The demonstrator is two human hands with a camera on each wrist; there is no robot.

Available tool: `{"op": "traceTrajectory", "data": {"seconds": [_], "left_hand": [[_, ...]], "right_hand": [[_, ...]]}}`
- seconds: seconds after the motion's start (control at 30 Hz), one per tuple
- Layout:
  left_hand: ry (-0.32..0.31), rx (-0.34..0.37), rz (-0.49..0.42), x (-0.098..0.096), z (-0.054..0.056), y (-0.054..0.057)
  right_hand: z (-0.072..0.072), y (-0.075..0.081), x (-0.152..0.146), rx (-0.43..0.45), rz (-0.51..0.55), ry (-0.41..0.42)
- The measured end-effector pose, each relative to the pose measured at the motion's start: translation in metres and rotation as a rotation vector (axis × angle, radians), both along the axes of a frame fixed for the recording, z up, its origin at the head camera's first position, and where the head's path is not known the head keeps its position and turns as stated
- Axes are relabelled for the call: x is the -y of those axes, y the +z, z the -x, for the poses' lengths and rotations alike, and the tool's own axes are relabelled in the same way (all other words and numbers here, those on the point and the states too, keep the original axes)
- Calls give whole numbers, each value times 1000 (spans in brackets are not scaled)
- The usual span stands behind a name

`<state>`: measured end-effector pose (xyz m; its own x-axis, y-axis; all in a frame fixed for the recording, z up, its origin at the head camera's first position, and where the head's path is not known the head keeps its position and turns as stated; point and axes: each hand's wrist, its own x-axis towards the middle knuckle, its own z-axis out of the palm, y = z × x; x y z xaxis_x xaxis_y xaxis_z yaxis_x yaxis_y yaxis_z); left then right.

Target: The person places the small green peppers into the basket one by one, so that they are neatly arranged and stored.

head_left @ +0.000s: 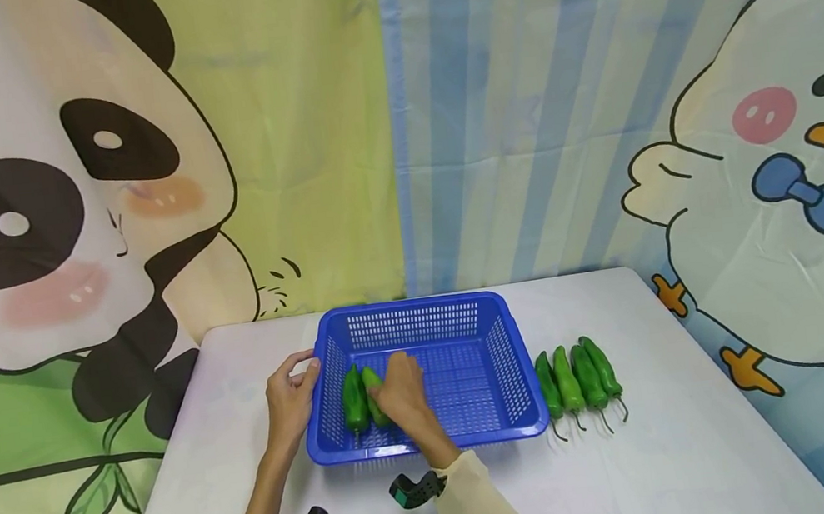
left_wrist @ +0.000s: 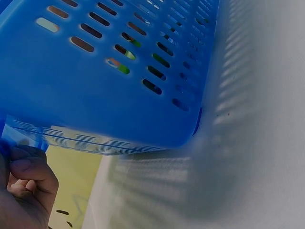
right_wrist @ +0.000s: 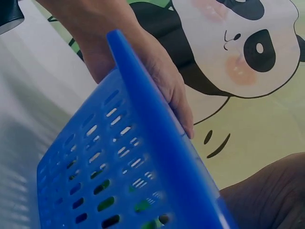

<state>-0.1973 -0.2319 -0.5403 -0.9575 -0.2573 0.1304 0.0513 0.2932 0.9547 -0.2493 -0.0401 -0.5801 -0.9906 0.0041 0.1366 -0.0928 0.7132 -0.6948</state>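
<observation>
The lighter green pepper (head_left: pixel 380 416) lies inside the blue basket (head_left: pixel 491 436), beside a darker pepper (head_left: pixel 354 401). My right hand (head_left: pixel 401 388) bends over it, fingertips hidden; whether they grasp it, I cannot tell. My left hand (head_left: pixel 290 400) grips the basket's left rim. Four more peppers (head_left: pixel 567 379) rest rightward on the white table (head_left: pixel 705 461).

White surface (head_left: pixel 705 461), far corners rounded. Blue plastic basket (head_left: pixel 476 438) directly on it, toward far side, slotted walls, shadow cast on white beside it. Right of basket, four green peppers (head_left: pixel 588 377) in side-by-side row, lying lengthwise, stems toward near edge. Second from left lighter green. Leftmost just beside basket; whether touching, cannot tell.
</observation>
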Motion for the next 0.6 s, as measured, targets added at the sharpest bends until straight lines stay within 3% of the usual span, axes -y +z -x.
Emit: {"op": "traceTrajectory", "data": {"seconds": [0.33,0.47,0.6], "left_hand": [[8,2,20,0,1,0],[9,1,12,0,1,0],[12,-10,3,0,0,1]], "right_hand": [[8,-1,-15,118,27,-26],[5,13,-23,113,33,-25],[8,17,-33,78,-17,-31]]}}
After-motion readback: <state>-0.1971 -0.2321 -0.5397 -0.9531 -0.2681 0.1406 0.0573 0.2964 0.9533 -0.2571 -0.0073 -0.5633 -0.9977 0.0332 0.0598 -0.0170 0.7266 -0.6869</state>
